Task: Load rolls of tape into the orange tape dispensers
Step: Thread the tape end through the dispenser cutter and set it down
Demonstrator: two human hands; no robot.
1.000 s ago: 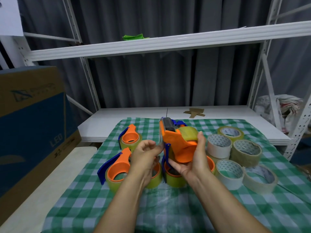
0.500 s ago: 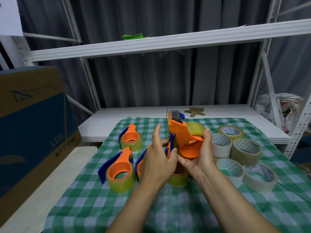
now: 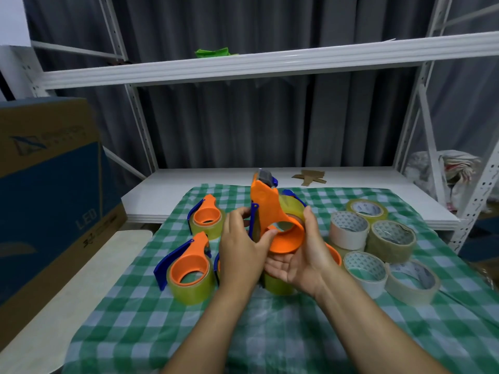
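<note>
Both hands hold one orange tape dispenser [image 3: 272,211] upright above the checked cloth, a yellowish tape roll [image 3: 293,209] seated on its hub. My left hand [image 3: 241,248] grips its blue handle side, thumb reaching into the orange ring. My right hand [image 3: 302,255] cups it from below and the right. Two loaded dispensers lie at the left: a near dispenser [image 3: 189,268] and a far dispenser [image 3: 208,220]. More loaded ones sit partly hidden under my hands. Several loose tape rolls [image 3: 378,238] stand at the right.
A green checked cloth [image 3: 270,333] covers the table. A large cardboard box [image 3: 46,190] stands at the left beside a pale board [image 3: 54,306]. White shelving [image 3: 270,60] rises behind, with cardboard scraps [image 3: 310,176] on the lower shelf and a bag [image 3: 445,171] at the right.
My left hand moved from below the dispenser's left side onto its handle, thumb now in the ring. The dispenser shifted slightly right and up in my right hand.
</note>
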